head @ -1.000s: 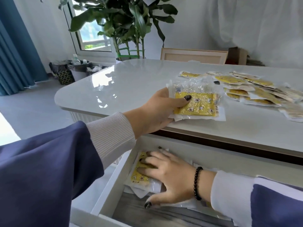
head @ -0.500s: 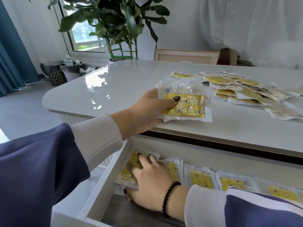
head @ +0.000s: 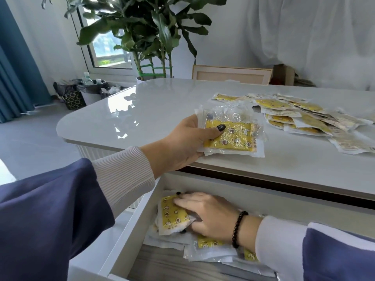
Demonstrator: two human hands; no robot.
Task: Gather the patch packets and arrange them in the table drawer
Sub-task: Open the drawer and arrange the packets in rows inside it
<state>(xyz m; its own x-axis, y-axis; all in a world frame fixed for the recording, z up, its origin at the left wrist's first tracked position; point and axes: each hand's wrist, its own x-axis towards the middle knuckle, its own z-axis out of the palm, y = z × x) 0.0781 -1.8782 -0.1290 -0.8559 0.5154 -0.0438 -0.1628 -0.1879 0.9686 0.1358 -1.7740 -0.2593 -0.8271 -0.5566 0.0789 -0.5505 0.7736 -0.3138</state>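
My left hand [head: 182, 142] grips a small stack of yellow patch packets [head: 233, 136] by its left edge, thumb on top, resting on the white table [head: 142, 110] near its front edge. Below, the drawer [head: 129, 236] is pulled out. My right hand [head: 205, 213] is inside it at the left end, fingers on top and thumb tucked under a yellow packet [head: 172, 216] that lies on other packets. More packets in the drawer [head: 209, 248] show under my wrist. A loose pile of packets [head: 300, 118] lies on the table at the right.
A large potted plant [head: 146, 33] stands behind the table's far edge beside a window. A chair back [head: 231, 75] shows at the far side. Bins and bottles [head: 89, 90] sit on the floor at the left, by a blue curtain [head: 14, 57].
My right hand has shifted within the drawer's left end and now has its thumb under the top packet. My left hand keeps the stack in place on the table.
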